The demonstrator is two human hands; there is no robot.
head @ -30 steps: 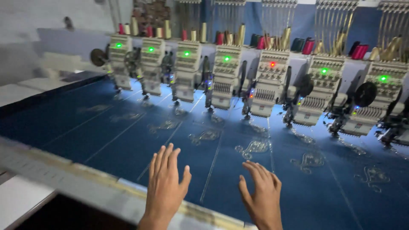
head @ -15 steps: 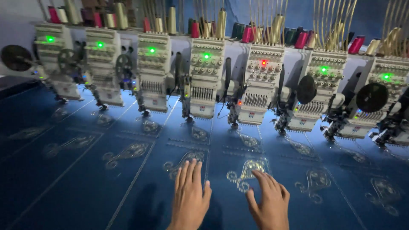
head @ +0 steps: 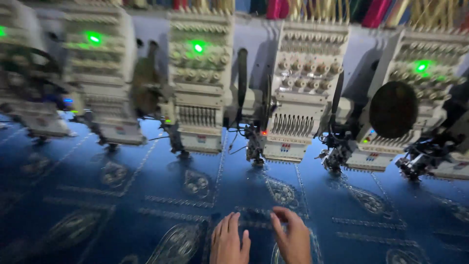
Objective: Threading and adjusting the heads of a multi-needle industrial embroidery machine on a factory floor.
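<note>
my left hand [head: 229, 242] flat, open on blue cloth [head: 146, 186]; my right hand [head: 293, 237] open, fingertips down | patterns stitched; sewing heads [head: 293, 107] over cloth

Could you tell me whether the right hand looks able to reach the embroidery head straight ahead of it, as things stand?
Probably yes. The right hand lies on the blue fabric, and only flat stitched cloth shows between it and the embroidery head. Nothing stands in that path, though how far it is cannot be judged.

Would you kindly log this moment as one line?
left hand: flat on blue fabric | right hand: fingertips on fabric | embroidery heads: above
</note>
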